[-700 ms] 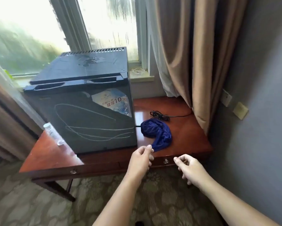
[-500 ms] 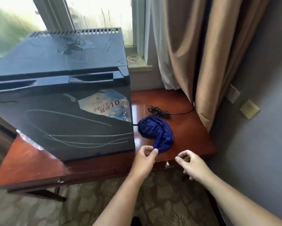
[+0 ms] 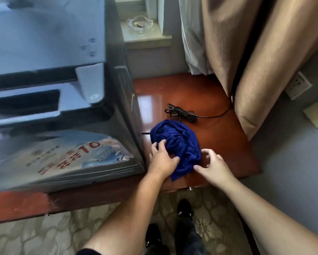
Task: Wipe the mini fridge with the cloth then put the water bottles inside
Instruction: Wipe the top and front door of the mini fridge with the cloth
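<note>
A crumpled blue cloth [image 3: 180, 142] lies on the red-brown wooden table [image 3: 222, 140], just right of the black mini fridge [image 3: 62, 111]. The fridge door is closed and carries a sticker [image 3: 77, 155] with a red "10". My left hand [image 3: 162, 159] rests on the cloth's left side with spread fingers, its thumb pressing into the fabric. My right hand [image 3: 213, 166] is at the cloth's right edge, fingers loosely curved, thumb and forefinger either side of the fabric's edge. No water bottle is in view.
A coiled black power cable [image 3: 182, 114] lies just behind the cloth. Beige curtains [image 3: 255, 61] hang at the table's back right corner. Wall sockets [image 3: 298, 85] sit on the grey wall to the right. A glass dish [image 3: 139, 24] stands on the windowsill.
The view has moved in close and downward. Both hands went forward from the table's front edge onto the cloth. The bottles at the fridge's left have left the view.
</note>
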